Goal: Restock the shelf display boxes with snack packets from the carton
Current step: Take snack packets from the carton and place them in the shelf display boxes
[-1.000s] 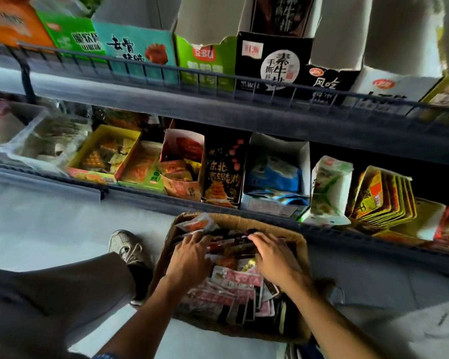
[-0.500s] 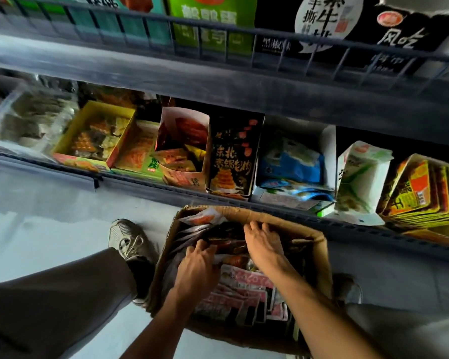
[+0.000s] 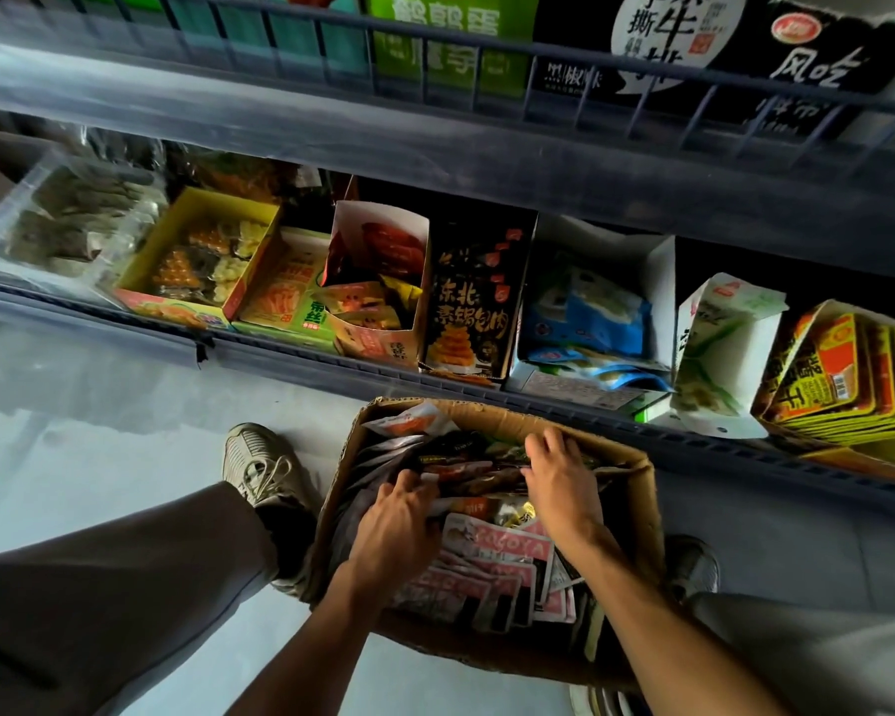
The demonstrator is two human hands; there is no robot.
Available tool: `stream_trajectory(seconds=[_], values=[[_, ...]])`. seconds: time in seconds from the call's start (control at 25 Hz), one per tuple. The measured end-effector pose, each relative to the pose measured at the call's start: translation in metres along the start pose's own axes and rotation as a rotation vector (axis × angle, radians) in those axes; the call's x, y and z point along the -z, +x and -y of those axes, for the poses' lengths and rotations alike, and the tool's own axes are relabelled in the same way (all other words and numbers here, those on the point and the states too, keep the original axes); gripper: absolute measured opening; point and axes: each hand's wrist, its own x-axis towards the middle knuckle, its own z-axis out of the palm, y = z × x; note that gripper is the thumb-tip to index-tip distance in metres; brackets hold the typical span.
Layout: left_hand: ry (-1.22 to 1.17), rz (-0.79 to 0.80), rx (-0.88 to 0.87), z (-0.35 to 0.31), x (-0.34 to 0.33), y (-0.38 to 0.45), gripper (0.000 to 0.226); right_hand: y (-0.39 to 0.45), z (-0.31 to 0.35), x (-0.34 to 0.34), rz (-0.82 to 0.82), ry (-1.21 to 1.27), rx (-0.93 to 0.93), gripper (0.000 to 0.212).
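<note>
- The brown carton [image 3: 492, 421] stands on the floor below the shelf [image 3: 745, 447], full of mixed snack packets [image 3: 497, 550], pink and dark.
- The left hand [image 3: 394, 529] and right hand [image 3: 559, 478] press into the dark packets; fingers are curled, but a true grasp cannot be told.

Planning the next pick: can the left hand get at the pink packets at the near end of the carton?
Probably yes. The pink packets lie uncovered on top, just beside the left hand, inside the open carton. The right hand works farther back, out of the way.

shop aisle; railed shelves [image 3: 435, 126], snack display boxes [image 3: 378, 281], restocking carton [image 3: 636, 488]
</note>
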Motion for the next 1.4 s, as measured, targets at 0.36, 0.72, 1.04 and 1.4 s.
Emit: stream_trajectory(seconds=[0.36, 0.72, 1.04, 1.4], values=[[0.014, 0.002, -0.006, 0.000, -0.001, 0.001, 0.060, 0.014, -0.002, -0.001, 0.145, 0.022, 0.014, 0.025], [-0.076, -0.075, 0.056, -0.012, 0.009, 0.005, 0.041, 0.023, -0.012, 0.112, 0.330, 0.856, 0.058, 0.022], [-1.430, -0.208, 0.131, -0.054, 0.052, -0.016, 0.033, -0.039, -0.044, 0.104, 0.207, 1.289, -0.292, 0.011], [-1.442, 0.063, 0.131, -0.051, 0.033, -0.025, 0.042, -0.053, -0.016, 0.078, 0.156, 1.706, -0.474, 0.020]])
